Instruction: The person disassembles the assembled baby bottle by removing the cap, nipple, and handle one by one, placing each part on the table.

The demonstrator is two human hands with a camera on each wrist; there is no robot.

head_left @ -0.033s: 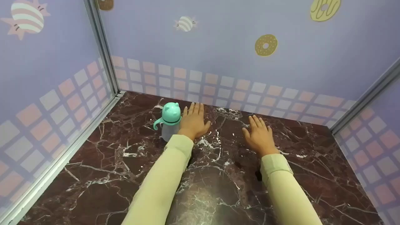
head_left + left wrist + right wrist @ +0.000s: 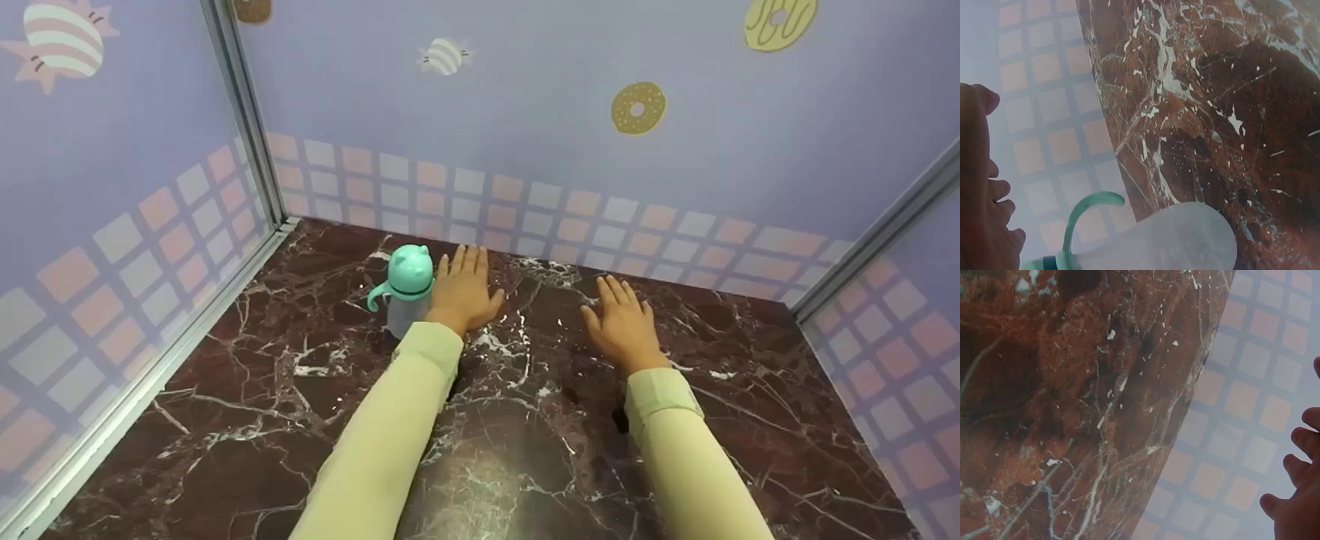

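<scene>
A small sippy bottle (image 2: 407,289) with a teal bear-shaped lid and a curved teal handle stands upright on the dark red marble tabletop (image 2: 525,420). My left hand (image 2: 465,289) lies flat, palm down, just to the bottle's right, fingers straight; I cannot tell whether it touches the bottle. The left wrist view shows the frosted bottle body (image 2: 1174,239) and its handle close beside the left hand (image 2: 982,191). My right hand (image 2: 624,322) also lies flat on the marble, apart from the bottle, holding nothing. The right wrist view shows only its fingertips (image 2: 1297,489).
Lilac walls with pink and white squares and doughnut pictures (image 2: 637,109) enclose the table at the back and both sides. Metal corner posts (image 2: 247,120) stand at the back left and back right. Bare marble stretches from my forearms to the near edge.
</scene>
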